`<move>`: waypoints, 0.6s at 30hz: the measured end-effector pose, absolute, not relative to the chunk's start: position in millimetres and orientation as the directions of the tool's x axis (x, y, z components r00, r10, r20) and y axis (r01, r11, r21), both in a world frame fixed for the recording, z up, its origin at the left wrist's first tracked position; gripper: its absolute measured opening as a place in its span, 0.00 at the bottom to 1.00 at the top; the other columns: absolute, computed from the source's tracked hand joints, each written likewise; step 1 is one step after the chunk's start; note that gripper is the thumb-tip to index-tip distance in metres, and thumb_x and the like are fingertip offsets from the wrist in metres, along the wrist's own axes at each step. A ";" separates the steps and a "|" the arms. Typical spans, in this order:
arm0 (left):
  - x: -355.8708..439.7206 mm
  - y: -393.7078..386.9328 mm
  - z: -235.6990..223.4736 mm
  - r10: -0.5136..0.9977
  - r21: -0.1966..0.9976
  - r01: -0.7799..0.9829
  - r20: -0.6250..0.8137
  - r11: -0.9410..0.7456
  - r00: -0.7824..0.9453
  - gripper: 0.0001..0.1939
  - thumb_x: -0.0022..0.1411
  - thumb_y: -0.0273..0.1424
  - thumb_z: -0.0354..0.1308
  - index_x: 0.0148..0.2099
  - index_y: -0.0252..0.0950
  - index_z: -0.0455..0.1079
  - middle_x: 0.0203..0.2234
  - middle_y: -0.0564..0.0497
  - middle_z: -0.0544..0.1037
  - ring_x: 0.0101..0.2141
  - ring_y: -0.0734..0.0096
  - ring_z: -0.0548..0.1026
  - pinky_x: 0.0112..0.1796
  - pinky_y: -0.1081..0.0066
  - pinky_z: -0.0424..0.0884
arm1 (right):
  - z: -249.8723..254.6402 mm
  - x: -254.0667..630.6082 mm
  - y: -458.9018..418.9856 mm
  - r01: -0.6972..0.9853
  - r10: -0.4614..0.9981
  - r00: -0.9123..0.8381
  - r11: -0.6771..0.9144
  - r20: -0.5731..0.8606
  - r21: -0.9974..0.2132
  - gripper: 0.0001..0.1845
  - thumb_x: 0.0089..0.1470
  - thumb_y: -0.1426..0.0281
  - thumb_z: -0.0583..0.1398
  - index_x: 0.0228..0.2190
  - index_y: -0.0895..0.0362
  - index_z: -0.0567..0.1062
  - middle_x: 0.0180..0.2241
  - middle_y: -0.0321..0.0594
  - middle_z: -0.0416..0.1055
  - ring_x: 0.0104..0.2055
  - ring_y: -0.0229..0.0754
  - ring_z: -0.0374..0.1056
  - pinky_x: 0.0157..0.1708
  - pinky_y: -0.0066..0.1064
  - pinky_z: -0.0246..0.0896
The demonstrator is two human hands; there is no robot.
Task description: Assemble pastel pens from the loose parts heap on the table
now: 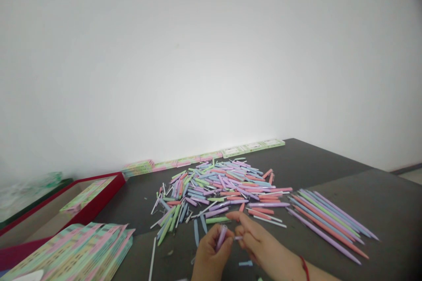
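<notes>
At the bottom middle, my left hand (211, 250) is closed around a lilac pen barrel (221, 236), which points up and away. Close to its right side is my right hand (253, 239), index finger stretched toward the pile. Its other fingers are curled on a small pale lilac pen part (238, 238), partly hidden. Beyond both hands spreads a heap of loose pen parts (217, 184), with barrels in lilac, blue, green and coral and thin white refills. A small blue pen part (245, 264) lies below my right hand.
Long pastel pens (329, 217) lie in a slanted row at right. Stacked printed cartons (75, 252) are at lower left, by a red box (108, 193) holding more. Further cartons (253, 147) line the wall. A white refill (152, 259) lies on the dark table (379, 202).
</notes>
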State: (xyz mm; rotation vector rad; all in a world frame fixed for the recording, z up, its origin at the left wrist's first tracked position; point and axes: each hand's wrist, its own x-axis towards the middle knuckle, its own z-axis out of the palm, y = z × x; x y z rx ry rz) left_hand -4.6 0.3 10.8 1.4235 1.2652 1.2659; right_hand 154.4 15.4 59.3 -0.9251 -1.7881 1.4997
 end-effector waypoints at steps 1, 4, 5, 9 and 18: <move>-4.5 0.5 10.2 0.988 0.976 0.157 0.153 -0.149 -0.010 0.11 0.54 0.39 0.56 0.29 0.35 0.67 0.19 0.58 0.61 0.23 0.74 0.57 0.26 0.73 0.54 | 59.3 154.9 15.5 0.137 0.828 -0.560 0.126 0.029 -0.983 0.22 0.53 0.67 0.47 0.50 0.57 0.60 0.24 0.29 0.52 0.20 0.34 0.45 0.18 0.25 0.43; -3.9 0.1 10.8 0.988 0.977 0.153 0.154 -0.150 -0.012 0.12 0.54 0.40 0.57 0.29 0.35 0.67 0.20 0.58 0.61 0.24 0.73 0.57 0.27 0.73 0.54 | 58.6 156.4 16.1 0.170 0.829 -0.558 0.161 0.039 -0.972 0.23 0.54 0.69 0.46 0.51 0.58 0.61 0.25 0.31 0.54 0.21 0.35 0.47 0.20 0.26 0.45; -3.7 -0.4 11.9 0.989 0.979 0.145 0.150 -0.146 -0.014 0.13 0.54 0.41 0.57 0.29 0.35 0.67 0.20 0.58 0.61 0.23 0.74 0.57 0.26 0.73 0.54 | 58.5 156.8 16.2 0.177 0.831 -0.555 0.167 0.041 -0.970 0.23 0.54 0.69 0.46 0.52 0.58 0.60 0.25 0.31 0.54 0.21 0.35 0.48 0.20 0.27 0.46; -3.1 -3.4 18.6 0.996 0.992 0.098 0.084 -0.083 -0.009 0.15 0.52 0.44 0.59 0.30 0.36 0.69 0.17 0.60 0.59 0.21 0.75 0.55 0.24 0.75 0.53 | 61.0 158.1 15.2 0.206 0.836 -0.546 0.200 0.057 -0.958 0.24 0.56 0.68 0.46 0.53 0.59 0.59 0.26 0.31 0.54 0.23 0.37 0.51 0.24 0.28 0.51; -0.6 -1.0 13.6 0.989 0.985 0.097 0.148 -0.145 -0.023 0.20 0.50 0.48 0.61 0.26 0.34 0.71 0.17 0.58 0.62 0.22 0.74 0.57 0.26 0.74 0.54 | 63.8 159.3 13.7 0.420 0.799 -0.584 0.450 0.144 -0.788 0.33 0.51 0.77 0.48 0.59 0.59 0.55 0.33 0.40 0.67 0.36 0.44 0.65 0.40 0.34 0.58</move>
